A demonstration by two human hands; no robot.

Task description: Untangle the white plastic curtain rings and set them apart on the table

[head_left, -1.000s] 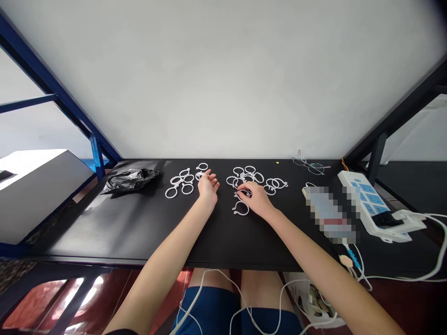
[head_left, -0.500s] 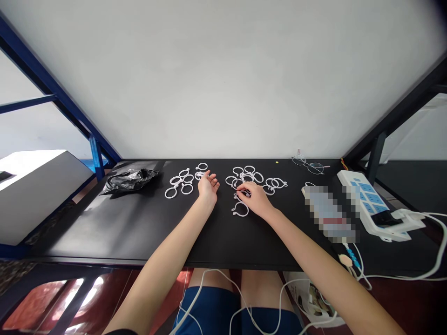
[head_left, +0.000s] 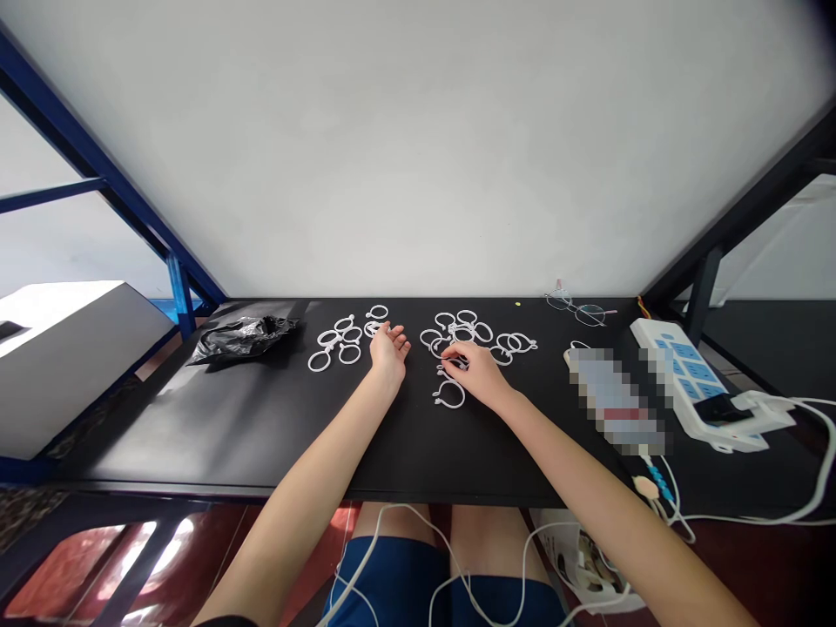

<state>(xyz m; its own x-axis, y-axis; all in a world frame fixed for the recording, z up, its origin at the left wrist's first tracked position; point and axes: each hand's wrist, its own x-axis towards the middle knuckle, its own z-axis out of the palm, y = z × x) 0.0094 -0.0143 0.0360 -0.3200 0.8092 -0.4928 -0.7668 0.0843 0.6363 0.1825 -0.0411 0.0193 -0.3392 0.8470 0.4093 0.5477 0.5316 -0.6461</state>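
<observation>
From my end I'm watching the person's left hand (head_left: 390, 350) reaching over the black table (head_left: 261, 427), palm turned up, fingers loosely parted. The right hand (head_left: 480, 370) is bunching its fingertips narrowly at a white ring (head_left: 442, 371); I'm not managing to tell whether they're gripping it. I'm counting five rings (head_left: 340, 338) lying left of the left hand, with at least two more behind its fingers. Beyond the right hand at least five rings (head_left: 454, 329) are overlapping; three rings (head_left: 513, 340) are lying to its right, and one single ring (head_left: 451, 407) nearest the person. One black bag (head_left: 245, 338) and one power strip (head_left: 679, 366) are sitting farther out.
</observation>
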